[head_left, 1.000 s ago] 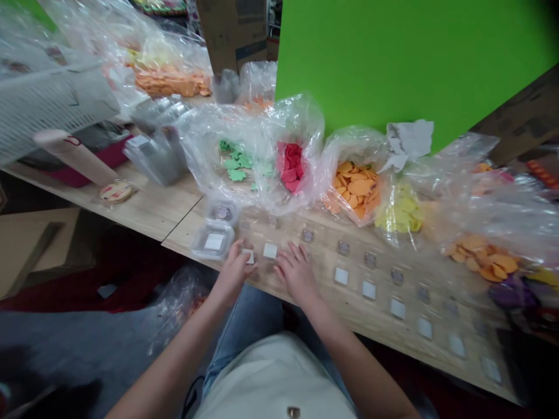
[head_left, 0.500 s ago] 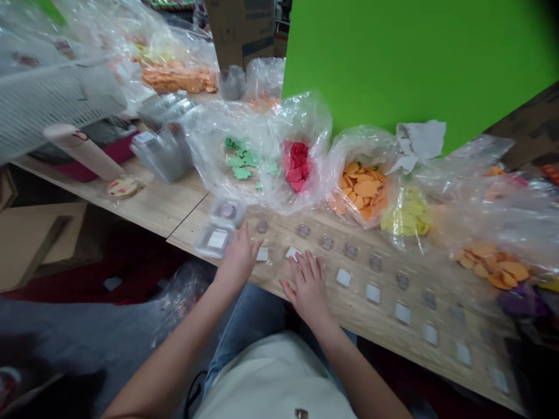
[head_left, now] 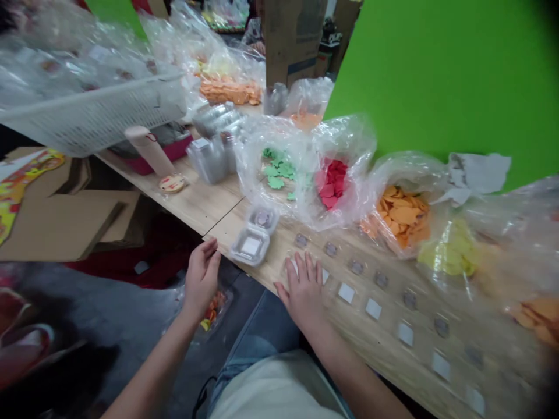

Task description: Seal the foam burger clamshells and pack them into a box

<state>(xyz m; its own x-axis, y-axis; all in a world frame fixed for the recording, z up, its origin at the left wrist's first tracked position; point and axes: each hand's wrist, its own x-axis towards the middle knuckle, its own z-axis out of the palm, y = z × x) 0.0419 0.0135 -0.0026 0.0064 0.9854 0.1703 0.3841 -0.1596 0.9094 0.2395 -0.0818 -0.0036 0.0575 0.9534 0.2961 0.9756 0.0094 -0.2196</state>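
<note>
My left hand point(head_left: 202, 273) hangs just off the table's front edge, its fingers loosely curved and the thumb apart, with nothing visible in it. To its right stands an open clear plastic clamshell box point(head_left: 250, 247) with a white square in its base and a dark round mark in its lid; it looks like several nested together. My right hand point(head_left: 303, 288) lies with fingers spread over another clear box in the row along the table edge, partly covering its white square point(head_left: 293, 266). More open clear boxes point(head_left: 373, 308) stretch away to the right.
Behind the row, plastic bags hold green pieces point(head_left: 278, 170), red pieces point(head_left: 332, 183), orange pieces point(head_left: 402, 215) and yellow pieces point(head_left: 452, 250). At left are stacked clear containers point(head_left: 209, 160), a pale bottle point(head_left: 151, 151), a white basket point(head_left: 100, 119) and cardboard point(head_left: 65, 227). A green panel point(head_left: 437, 75) rises behind.
My left hand has left the nested clear boxes and moved left, past the table edge. My right hand stays spread over the row. The view has swung left.
</note>
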